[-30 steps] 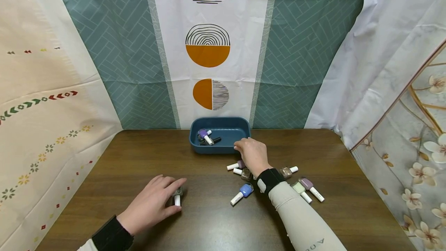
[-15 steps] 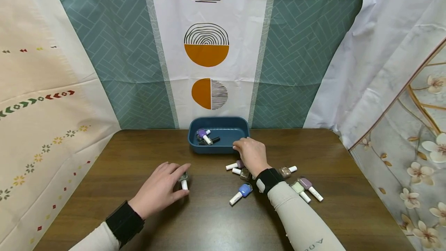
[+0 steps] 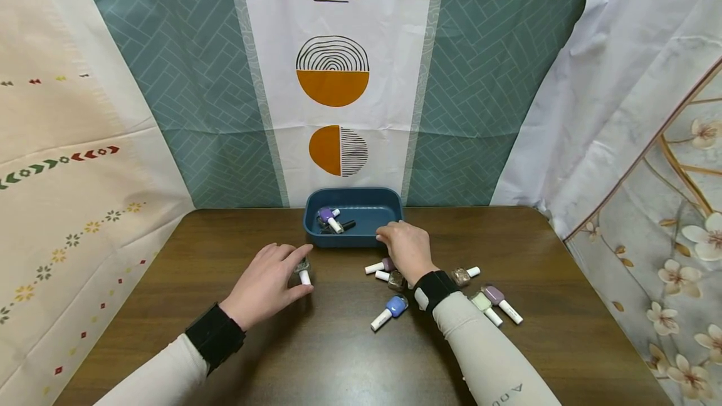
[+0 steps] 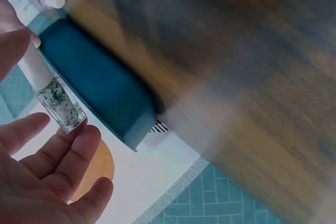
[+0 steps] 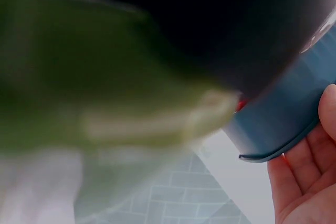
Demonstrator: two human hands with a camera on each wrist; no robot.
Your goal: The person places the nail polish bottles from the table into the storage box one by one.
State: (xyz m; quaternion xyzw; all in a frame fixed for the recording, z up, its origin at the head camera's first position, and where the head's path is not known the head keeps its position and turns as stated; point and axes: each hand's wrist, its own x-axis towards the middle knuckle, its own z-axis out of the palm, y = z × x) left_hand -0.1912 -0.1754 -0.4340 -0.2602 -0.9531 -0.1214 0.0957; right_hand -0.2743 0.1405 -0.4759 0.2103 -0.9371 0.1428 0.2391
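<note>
In the head view the left hand (image 3: 269, 284) holds a clear bottle of speckled polish with a white cap (image 3: 305, 277), left of and in front of the blue bin (image 3: 354, 241). The left wrist view shows that bottle (image 4: 60, 103) between the thumb and fingertips of the left hand (image 4: 52, 166). At the bin's front right corner, the right hand (image 3: 408, 252) grips the rim. Its thumb and fingers lie on either side of the bin wall (image 5: 278, 124) in the right wrist view. A purple bottle (image 3: 326, 213) lies with dark ones inside the bin's left part.
Near the right wrist lie a blue bottle (image 3: 397, 306), a brown glitter one (image 3: 397, 280) and a mauve one (image 3: 388, 264), partly behind the hand. Farther right are another glitter bottle (image 3: 460, 277), a pale green one (image 3: 482, 301) and a mauve one (image 3: 494, 295). Curtains hang behind the table (image 3: 338, 362).
The left hand has moved away from the body and to the right, nearer the bin, carrying the speckled bottle. The right hand has stayed at the bin's corner.
</note>
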